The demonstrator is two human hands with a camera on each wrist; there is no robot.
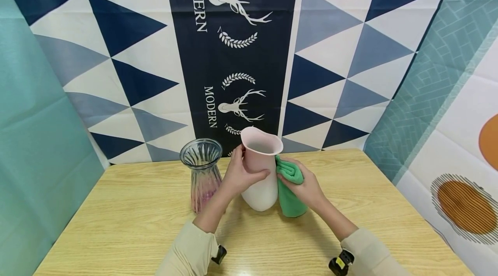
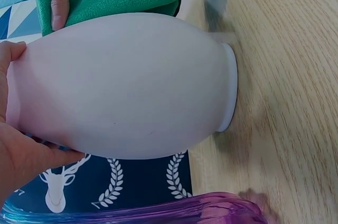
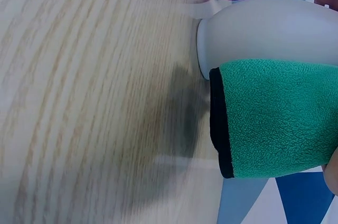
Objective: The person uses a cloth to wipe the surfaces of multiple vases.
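Note:
A pink and white vase [image 1: 260, 189] with a wavy, flared rim stands upright on the wooden table. My left hand [image 1: 238, 174] grips its neck from the left, thumb across the front and fingers going round behind. On the vase's other side, my right hand [image 1: 304, 184] holds a folded green cloth [image 1: 292, 202] against the wall of the vase. In the right wrist view the cloth [image 3: 280, 118] shows a fluffy face and a black edge, hanging beside the vase [image 3: 264, 34]. The vase's base [image 2: 228, 86] appears in the left wrist view, resting on the table.
Close to the left of the vase stands a ribbed glass vase [image 1: 204, 176], blue at the rim and pink below; my left forearm passes in front of it. The wooden table [image 1: 136, 224] ends at a patterned backdrop [image 1: 327, 51] behind, with teal cloth [image 1: 31, 116] at the left.

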